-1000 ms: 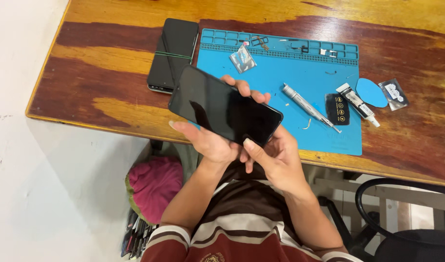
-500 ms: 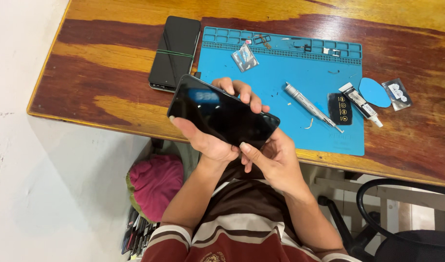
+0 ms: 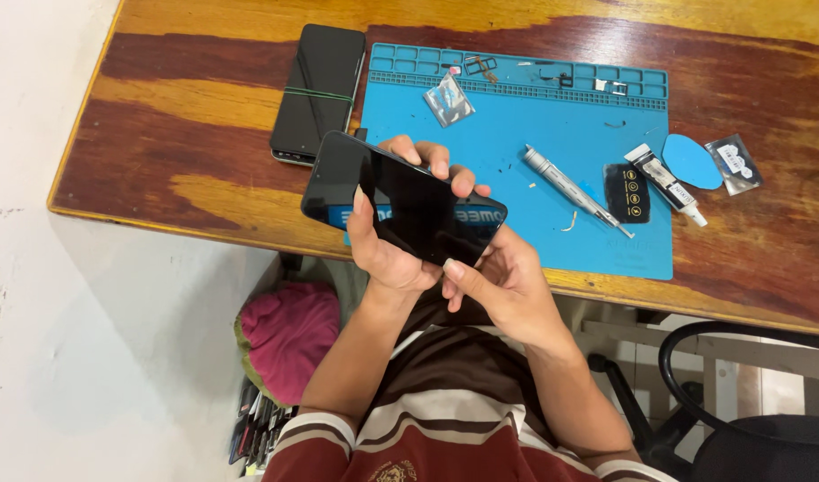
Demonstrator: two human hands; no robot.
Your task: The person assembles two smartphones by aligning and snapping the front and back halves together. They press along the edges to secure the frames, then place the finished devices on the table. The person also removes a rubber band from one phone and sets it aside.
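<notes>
A black smartphone [image 3: 401,201] with a dark glossy screen is held flat over the near edge of the wooden table [image 3: 186,192]. My left hand [image 3: 387,245] grips it from below, thumb on the screen and fingertips curled over its far edge. Against the phone's near right corner rests my right hand [image 3: 503,286], thumb touching the edge. Both hands are in front of the blue work mat [image 3: 552,116].
A second black phone [image 3: 318,94] bound with a green rubber band lies left of the mat. On the mat are a silver screwdriver [image 3: 575,192], a glue tube [image 3: 667,183], a black pad, a small packet and tiny parts. A black chair [image 3: 749,402] stands lower right; a pink bag [image 3: 289,335] sits under the table.
The phone has tilted and shifted slightly toward me, its screen turning flatter to the camera. My hands kept their grip and the view moved a little.
</notes>
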